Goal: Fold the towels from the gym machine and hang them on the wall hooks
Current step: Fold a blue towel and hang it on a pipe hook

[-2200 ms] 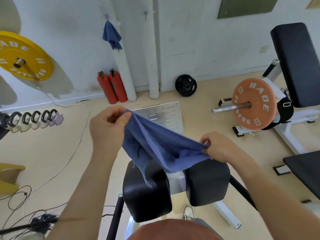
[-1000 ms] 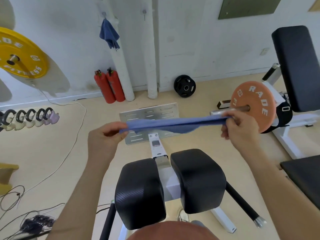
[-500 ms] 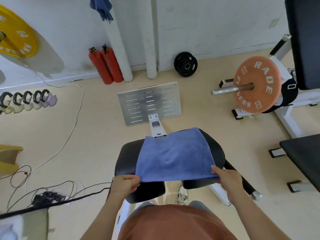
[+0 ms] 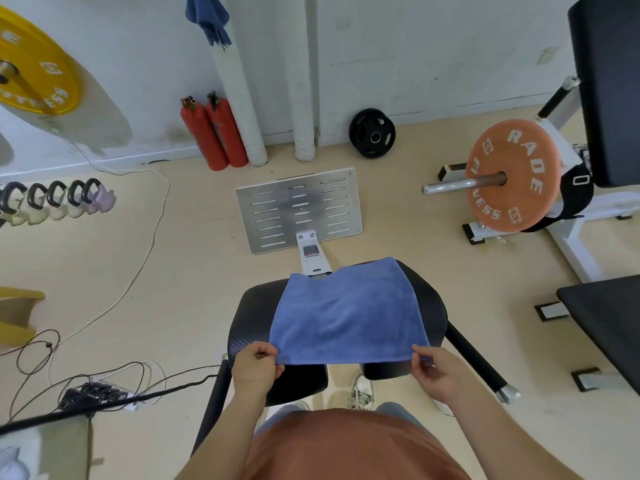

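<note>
A left hand [image 4: 254, 367] pinches the near left corner of a blue towel [image 4: 346, 313], spread flat and faintly rippled over a gym machine's two black pads [image 4: 249, 313], its near edge running left to right; the right hand [image 4: 433, 372] pinches the near right corner.

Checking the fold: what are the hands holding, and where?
The blue towel: left hand pinches its near left corner, right hand its near right corner.
</note>
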`<move>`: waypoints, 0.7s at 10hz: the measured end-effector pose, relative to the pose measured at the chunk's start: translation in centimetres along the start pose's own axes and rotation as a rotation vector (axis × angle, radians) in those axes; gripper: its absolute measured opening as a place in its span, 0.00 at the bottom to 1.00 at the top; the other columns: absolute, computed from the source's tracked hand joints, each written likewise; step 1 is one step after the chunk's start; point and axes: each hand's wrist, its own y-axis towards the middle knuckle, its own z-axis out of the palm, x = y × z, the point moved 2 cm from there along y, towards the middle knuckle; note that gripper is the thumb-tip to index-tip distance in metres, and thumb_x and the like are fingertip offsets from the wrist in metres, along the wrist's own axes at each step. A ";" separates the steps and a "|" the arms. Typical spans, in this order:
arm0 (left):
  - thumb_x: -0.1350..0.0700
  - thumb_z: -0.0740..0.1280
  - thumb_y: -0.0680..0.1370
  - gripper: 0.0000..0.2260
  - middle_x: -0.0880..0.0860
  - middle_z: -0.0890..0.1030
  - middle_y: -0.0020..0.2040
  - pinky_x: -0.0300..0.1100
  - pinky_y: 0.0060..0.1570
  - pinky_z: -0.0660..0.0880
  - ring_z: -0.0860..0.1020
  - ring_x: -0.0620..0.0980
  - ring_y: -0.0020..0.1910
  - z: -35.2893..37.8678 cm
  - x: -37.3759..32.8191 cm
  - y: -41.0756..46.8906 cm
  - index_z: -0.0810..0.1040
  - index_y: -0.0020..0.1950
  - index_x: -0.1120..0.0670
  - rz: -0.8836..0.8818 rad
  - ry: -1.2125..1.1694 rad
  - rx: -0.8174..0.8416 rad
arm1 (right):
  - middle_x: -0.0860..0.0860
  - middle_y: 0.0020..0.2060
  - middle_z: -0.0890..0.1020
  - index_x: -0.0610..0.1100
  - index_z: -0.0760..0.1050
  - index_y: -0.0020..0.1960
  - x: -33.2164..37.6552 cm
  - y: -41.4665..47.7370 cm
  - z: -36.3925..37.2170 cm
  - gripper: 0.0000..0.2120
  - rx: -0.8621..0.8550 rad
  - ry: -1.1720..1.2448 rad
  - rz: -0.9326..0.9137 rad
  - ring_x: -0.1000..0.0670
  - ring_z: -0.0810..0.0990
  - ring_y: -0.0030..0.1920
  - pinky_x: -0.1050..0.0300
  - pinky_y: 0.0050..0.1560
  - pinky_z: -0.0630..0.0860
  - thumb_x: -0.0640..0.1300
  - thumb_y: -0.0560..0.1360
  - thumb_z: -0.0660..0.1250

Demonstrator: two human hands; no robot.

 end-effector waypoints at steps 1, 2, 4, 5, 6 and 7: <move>0.70 0.61 0.75 0.12 0.56 0.80 0.38 0.38 0.31 0.76 0.76 0.52 0.30 0.1 0.1 0.3 0.81 0.39 0.58 -0.089 -0.122 -0.004 | 0.38 0.49 0.76 0.34 0.72 0.51 -0.4 0.2 0.2 0.04 0.075 0.207 0.083 0.40 0.77 0.49 0.60 0.23 0.79 0.34 0.78 0.62; 0.68 0.66 0.74 0.06 0.57 0.81 0.38 0.41 0.35 0.76 0.78 0.54 0.33 0.3 0.5 0.5 0.82 0.41 0.59 -0.201 -0.286 0.038 | 0.36 0.58 0.73 0.36 0.71 0.59 -0.6 1.0 0.7 0.10 0.078 0.398 0.126 0.34 0.73 0.63 0.53 0.34 0.83 0.37 0.80 0.58; 0.67 0.72 0.72 0.04 0.56 0.82 0.39 0.43 0.40 0.78 0.80 0.54 0.37 0.5 1.2 0.6 0.82 0.41 0.59 -0.169 -0.301 0.084 | 0.34 0.70 0.67 0.35 0.70 0.63 -2.1 9.0 -0.4 0.53 0.052 0.311 -0.017 0.38 0.67 0.71 0.50 0.70 0.67 0.56 0.42 0.79; 0.63 0.71 0.69 0.10 0.53 0.85 0.45 0.46 0.56 0.77 0.82 0.53 0.47 0.3 1.4 1.0 0.85 0.47 0.53 0.103 0.249 0.200 | 0.40 0.63 0.75 0.38 0.70 0.65 -1.3 4.1 1.2 0.34 -0.238 -0.224 -0.269 0.41 0.74 0.64 0.54 0.66 0.71 0.58 0.67 0.71; 0.65 0.62 0.74 0.19 0.46 0.81 0.58 0.35 0.61 0.69 0.77 0.48 0.59 0.0 1.0 0.4 0.81 0.59 0.48 0.433 0.887 0.265 | 0.45 0.49 0.77 0.41 0.71 0.56 -0.3 0.5 2.5 0.08 -0.321 -0.287 -0.438 0.45 0.78 0.52 0.54 0.59 0.75 0.43 0.80 0.59; 0.62 0.60 0.77 0.18 0.49 0.79 0.61 0.37 0.60 0.69 0.76 0.50 0.60 0.2 0.5 0.8 0.79 0.62 0.47 0.537 1.115 0.316 | 0.41 0.44 0.75 0.36 0.71 0.51 -1.0 -1.5 3.2 0.13 -0.354 -0.380 -0.554 0.42 0.75 0.42 0.42 0.47 0.79 0.26 0.70 0.58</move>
